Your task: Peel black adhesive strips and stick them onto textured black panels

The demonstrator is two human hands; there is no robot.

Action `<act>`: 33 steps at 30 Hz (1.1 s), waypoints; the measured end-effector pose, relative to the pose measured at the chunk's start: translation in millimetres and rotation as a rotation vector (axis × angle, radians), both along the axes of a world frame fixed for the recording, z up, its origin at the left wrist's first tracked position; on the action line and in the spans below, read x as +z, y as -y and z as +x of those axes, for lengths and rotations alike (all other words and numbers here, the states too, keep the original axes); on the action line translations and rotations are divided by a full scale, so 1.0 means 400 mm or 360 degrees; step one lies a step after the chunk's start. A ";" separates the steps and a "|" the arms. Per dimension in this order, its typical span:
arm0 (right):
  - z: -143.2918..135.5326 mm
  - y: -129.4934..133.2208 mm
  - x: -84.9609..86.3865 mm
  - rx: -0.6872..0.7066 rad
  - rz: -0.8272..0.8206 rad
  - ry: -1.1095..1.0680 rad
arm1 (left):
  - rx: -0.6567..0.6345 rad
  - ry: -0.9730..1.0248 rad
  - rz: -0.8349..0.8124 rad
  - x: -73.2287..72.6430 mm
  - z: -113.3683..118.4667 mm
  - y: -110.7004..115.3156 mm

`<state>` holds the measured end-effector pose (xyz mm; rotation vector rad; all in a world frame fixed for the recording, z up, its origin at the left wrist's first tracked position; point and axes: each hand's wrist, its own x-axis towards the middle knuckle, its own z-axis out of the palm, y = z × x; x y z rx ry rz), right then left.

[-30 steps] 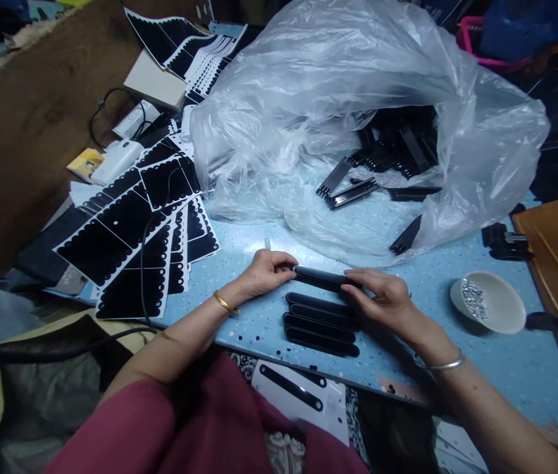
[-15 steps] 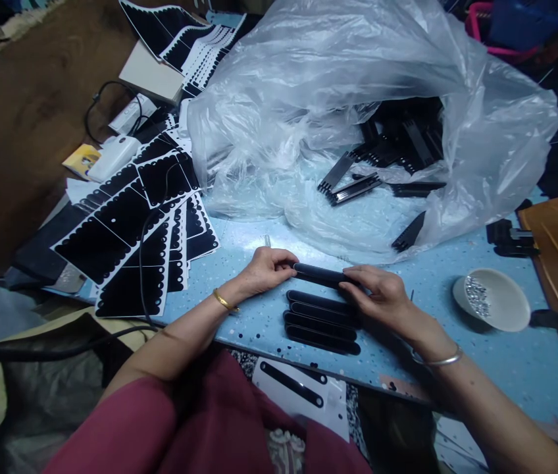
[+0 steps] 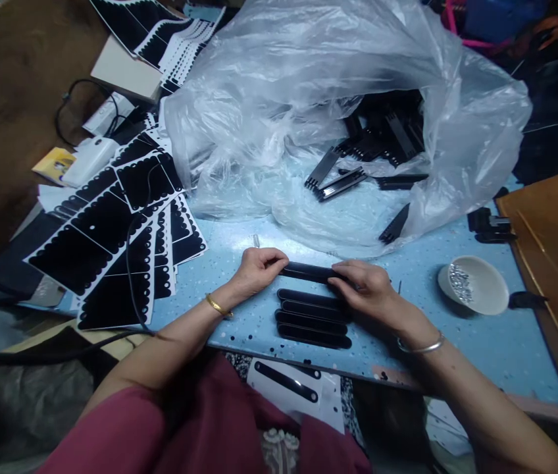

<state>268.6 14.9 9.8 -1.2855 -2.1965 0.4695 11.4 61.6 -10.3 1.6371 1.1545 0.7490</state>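
A long black strip with rounded ends (image 3: 307, 271) is held level just above the blue tabletop (image 3: 239, 316). My left hand (image 3: 258, 271) pinches its left end between thumb and fingertips. Closed on the right end is my right hand (image 3: 365, 288), whose fingers cover that tip. Several similar black strips (image 3: 312, 319) lie side by side on the table just below, nearer to me; my right hand partly hides the far ends of the upper ones. A sheet with a black strip shape (image 3: 286, 382) lies at my lap, below the table edge.
A big clear plastic bag (image 3: 259, 118) spreads over the back, its mouth showing black slotted pieces (image 3: 397, 135). Black sticker sheets (image 3: 106, 224) pile at the left, crossed by a cable (image 3: 131, 263). A white bowl (image 3: 489, 289) with small silvery parts stands right, near brown cardboard (image 3: 555, 257).
The whole scene has shifted a little left in view as the head turned. Both hands keep hold of the same black strip, with little visible change in grip.
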 end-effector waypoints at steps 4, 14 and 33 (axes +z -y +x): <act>0.011 0.002 -0.012 -0.0021 -0.0008 -0.0096 | 0.0014 0.0041 0.0002 -0.009 0.002 -0.002; 0.026 0.012 -0.048 -0.0142 -0.0142 -0.0329 | 0.0016 0.0033 0.0032 -0.012 -0.001 -0.004; 0.019 0.018 -0.045 -0.0219 -0.0179 -0.0392 | -0.0020 0.0012 0.0105 -0.016 -0.002 -0.008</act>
